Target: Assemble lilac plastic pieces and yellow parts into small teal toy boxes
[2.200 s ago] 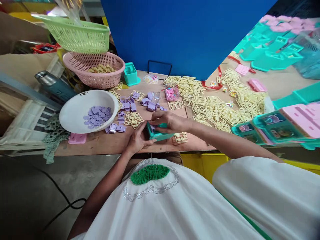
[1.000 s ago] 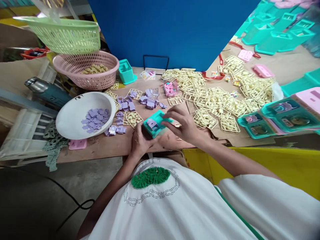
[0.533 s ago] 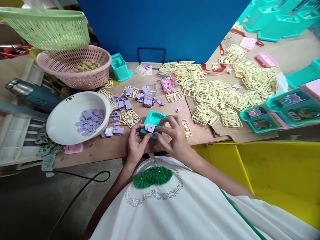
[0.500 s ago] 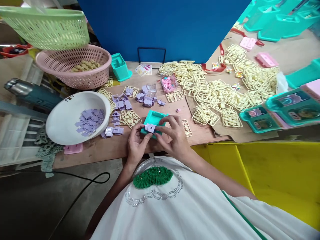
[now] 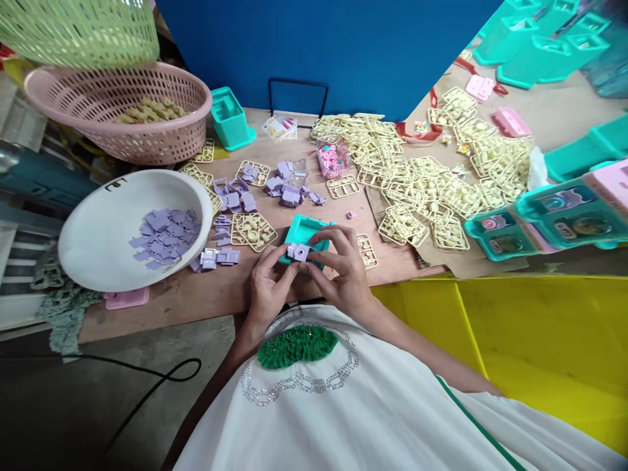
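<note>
Piece (image 5: 298, 252), pale purple with a dark-centred ring on its face, is held over the near side of the turquoise box (image 5: 301, 229), close to the front edge of the table (image 5: 206, 304). The left hand (image 5: 267, 284) has thumb and fingertips pinched on its left end; the right hand (image 5: 346, 269) pinches its right end, the remaining fingers loosely curled. A second ago it sat inside the box with the right hand clear of it; now both hands grip it, suggesting work on the piece itself rather than the box. The box is smooth, open-topped plastic. Thin, lattice-like cream frames lie left (image 5: 254, 230) and right of it, with a round pink bead (image 5: 350, 214) beyond. Toward the table's left edge, a white bowl (image 5: 101, 229) holds flat purple chips (image 5: 164, 232); toward the right, knobbly frames form a heap (image 5: 417, 180). A flat blue board (image 5: 318, 46) stands along the far edge.
</note>
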The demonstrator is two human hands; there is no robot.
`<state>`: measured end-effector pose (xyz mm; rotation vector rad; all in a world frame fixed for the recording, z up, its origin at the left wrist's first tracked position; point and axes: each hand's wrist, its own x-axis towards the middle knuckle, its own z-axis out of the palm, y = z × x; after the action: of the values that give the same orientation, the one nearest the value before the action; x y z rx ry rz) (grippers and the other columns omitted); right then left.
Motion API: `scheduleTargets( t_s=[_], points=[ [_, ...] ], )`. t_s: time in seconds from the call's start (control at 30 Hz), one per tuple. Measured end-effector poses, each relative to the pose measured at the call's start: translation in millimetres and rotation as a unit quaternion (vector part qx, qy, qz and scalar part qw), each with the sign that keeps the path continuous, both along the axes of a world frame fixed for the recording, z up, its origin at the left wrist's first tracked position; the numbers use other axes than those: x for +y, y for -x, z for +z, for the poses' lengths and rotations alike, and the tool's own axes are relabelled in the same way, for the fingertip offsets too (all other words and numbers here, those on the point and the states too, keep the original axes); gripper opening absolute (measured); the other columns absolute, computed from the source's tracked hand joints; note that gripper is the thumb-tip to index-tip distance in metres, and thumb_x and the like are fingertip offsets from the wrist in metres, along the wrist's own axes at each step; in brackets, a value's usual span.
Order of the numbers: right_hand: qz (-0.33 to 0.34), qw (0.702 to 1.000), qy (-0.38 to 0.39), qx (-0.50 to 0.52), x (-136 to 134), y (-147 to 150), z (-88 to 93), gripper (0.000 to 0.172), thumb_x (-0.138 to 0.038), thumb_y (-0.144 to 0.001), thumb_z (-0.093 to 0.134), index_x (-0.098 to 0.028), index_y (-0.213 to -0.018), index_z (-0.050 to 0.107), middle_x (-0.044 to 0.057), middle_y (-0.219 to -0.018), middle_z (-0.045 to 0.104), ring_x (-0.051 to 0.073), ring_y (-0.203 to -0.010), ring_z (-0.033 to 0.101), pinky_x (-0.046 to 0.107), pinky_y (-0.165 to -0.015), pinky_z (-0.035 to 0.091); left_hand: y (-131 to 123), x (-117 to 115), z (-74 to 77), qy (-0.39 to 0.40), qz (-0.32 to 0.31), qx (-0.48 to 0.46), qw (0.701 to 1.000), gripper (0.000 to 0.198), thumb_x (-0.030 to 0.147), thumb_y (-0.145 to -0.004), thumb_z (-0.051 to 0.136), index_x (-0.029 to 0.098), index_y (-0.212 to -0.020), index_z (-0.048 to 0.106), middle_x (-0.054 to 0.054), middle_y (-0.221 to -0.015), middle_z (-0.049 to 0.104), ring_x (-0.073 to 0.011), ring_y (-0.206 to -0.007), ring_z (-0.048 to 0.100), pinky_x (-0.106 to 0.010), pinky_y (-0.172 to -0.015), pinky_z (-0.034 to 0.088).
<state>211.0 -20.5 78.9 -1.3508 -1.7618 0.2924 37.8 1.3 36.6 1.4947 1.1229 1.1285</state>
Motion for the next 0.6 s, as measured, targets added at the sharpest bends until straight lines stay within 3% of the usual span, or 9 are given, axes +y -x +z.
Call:
scheduleTargets(
  t_s=[0.13,0.3,0.43,0.53,0.6],
  points=[
    [0.036,0.999,0.018,0.02,1,-7,-0.8,0.013,-0.028,-0.103,0.067,-0.026,-0.101,0.079,0.011,-0.111,0.073,0.031,-0.109,0.066,0.056,-0.097,0.058,1,1,1.6,0.026,0.007,-0.035,0.999,0.031,0.046,-0.095,0.078,0.023,-0.115,0.08,-0.005,-0.102,0.073,-0.0209,-0.1,0.071,-0.031,-0.09,0.059],
    [0.1,0.995,0.015,-0.008,12,-31,20.5,0.011,-0.029,-0.105,0.067,-0.024,-0.104,0.076,0.013,-0.113,0.073,0.028,-0.104,0.07,0.047,-0.09,0.058,19,28,3.0,0.053,-0.093,-0.059,0.993,0.032,0.05,-0.092,0.081,0.023,-0.108,0.082,-0.004,-0.099,0.075,-0.0203,-0.098,0.072,-0.031,-0.089,0.061],
    [0.237,0.965,0.072,-0.082,39,-43,45.0,0.029,-0.034,-0.105,0.066,-0.023,-0.13,0.074,0.016,-0.125,0.071,0.03,-0.114,0.068,0.047,-0.098,0.058,23,32,3.1,0.076,-0.12,-0.058,0.988,0.042,0.054,-0.093,0.079,0.023,-0.119,0.072,-0.008,-0.114,0.074,-0.0239,-0.11,0.073,-0.036,-0.099,0.062],
    [0.338,0.927,0.104,-0.125,66,-44,51.0,0.034,-0.034,-0.105,0.064,-0.018,-0.134,0.073,0.016,-0.119,0.071,0.029,-0.109,0.067,0.042,-0.093,0.058,11,11,-0.2,0.04,-0.077,-0.034,0.996,0.071,0.055,-0.09,0.082,0.026,-0.146,0.051,-0.013,-0.142,0.064,-0.0294,-0.134,0.066,-0.043,-0.115,0.056],
    [0.375,0.908,0.118,-0.145,81,-44,51.2,0.033,-0.03,-0.103,0.067,-0.015,-0.132,0.072,0.015,-0.113,0.072,0.028,-0.104,0.067,0.039,-0.089,0.057,0,-5,-4.3,-0.001,-0.041,0.026,0.999,0.101,0.059,-0.079,0.091,0.027,-0.158,0.037,-0.018,-0.159,0.052,-0.0357,-0.149,0.055,-0.049,-0.124,0.049]
  ],
)
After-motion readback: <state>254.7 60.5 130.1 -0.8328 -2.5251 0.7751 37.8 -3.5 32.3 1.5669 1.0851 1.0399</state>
